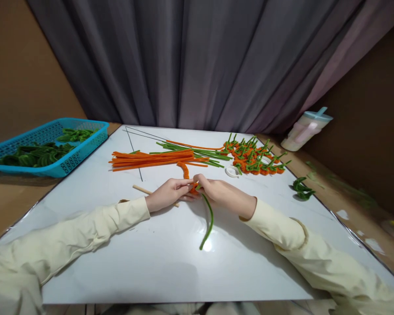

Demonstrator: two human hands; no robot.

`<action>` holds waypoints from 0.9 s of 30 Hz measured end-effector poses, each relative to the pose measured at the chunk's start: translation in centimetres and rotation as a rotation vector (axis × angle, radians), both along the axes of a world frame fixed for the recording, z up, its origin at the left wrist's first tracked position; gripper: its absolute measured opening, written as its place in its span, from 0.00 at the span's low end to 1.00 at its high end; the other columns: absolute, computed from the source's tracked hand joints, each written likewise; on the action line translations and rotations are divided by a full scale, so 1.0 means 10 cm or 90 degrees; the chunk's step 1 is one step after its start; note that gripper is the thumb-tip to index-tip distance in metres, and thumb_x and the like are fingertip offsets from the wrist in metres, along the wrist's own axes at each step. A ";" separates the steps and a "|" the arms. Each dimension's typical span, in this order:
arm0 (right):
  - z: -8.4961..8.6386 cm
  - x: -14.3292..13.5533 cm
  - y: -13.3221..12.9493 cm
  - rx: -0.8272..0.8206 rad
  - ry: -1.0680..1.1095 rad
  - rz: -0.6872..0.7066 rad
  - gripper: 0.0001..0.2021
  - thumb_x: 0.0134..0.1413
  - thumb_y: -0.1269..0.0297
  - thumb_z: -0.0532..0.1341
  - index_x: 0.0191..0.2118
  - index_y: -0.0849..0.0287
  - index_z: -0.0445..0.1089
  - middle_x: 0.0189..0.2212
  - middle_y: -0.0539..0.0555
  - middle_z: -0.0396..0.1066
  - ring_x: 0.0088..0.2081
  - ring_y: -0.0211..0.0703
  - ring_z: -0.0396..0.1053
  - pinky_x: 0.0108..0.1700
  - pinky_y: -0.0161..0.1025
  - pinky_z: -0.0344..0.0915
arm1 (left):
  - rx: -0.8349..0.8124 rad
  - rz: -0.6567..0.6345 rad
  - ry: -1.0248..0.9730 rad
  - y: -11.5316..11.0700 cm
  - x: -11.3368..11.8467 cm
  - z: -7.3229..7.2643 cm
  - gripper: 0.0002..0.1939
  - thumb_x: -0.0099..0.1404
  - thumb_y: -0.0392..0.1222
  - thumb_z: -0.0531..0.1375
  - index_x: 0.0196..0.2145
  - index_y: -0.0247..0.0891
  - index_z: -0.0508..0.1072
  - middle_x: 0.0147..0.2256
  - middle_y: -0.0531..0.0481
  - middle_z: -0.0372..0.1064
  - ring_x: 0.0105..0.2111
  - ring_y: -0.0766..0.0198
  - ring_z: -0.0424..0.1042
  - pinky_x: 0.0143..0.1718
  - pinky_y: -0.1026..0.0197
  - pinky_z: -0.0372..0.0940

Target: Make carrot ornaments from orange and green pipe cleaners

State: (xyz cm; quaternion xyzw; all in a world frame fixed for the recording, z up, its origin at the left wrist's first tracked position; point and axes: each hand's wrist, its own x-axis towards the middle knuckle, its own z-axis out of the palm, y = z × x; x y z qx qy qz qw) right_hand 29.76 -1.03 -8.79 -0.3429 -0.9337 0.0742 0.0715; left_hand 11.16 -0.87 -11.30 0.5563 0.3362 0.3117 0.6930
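My left hand (170, 194) is closed on a coiled orange pipe cleaner (184, 170), whose upper end sticks out beyond the fingers. My right hand (215, 191) pinches a green pipe cleaner (210, 218) against the orange coil; its loose end curves down toward me. The fingertips of both hands meet there and hide part of the join. Under my left wrist lies a thin wooden stick (141, 189). Just beyond the hands is a bundle of straight orange pipe cleaners (151, 160), with green pipe cleaners (213, 154) lying beside and beneath it.
Several orange coiled pieces with green stems (254, 157) sit at the back right, near a white tape roll (232, 171). Green curled pieces (302, 189) lie at the right edge. A blue basket (82, 151) stands left, a lidded tumbler (305, 131) right. Thin dark wires (134, 153) lie behind.
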 end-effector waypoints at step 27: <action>0.14 0.02 0.05 -0.224 0.312 -0.011 0.05 0.54 0.71 0.54 0.37 0.60 0.62 0.25 0.50 0.69 0.25 0.36 0.67 0.30 0.34 0.66 | 0.540 0.128 0.321 -0.08 -0.05 -0.07 0.16 0.65 0.42 0.51 0.47 0.35 0.69 0.27 0.52 0.72 0.24 0.68 0.67 0.28 0.69 0.61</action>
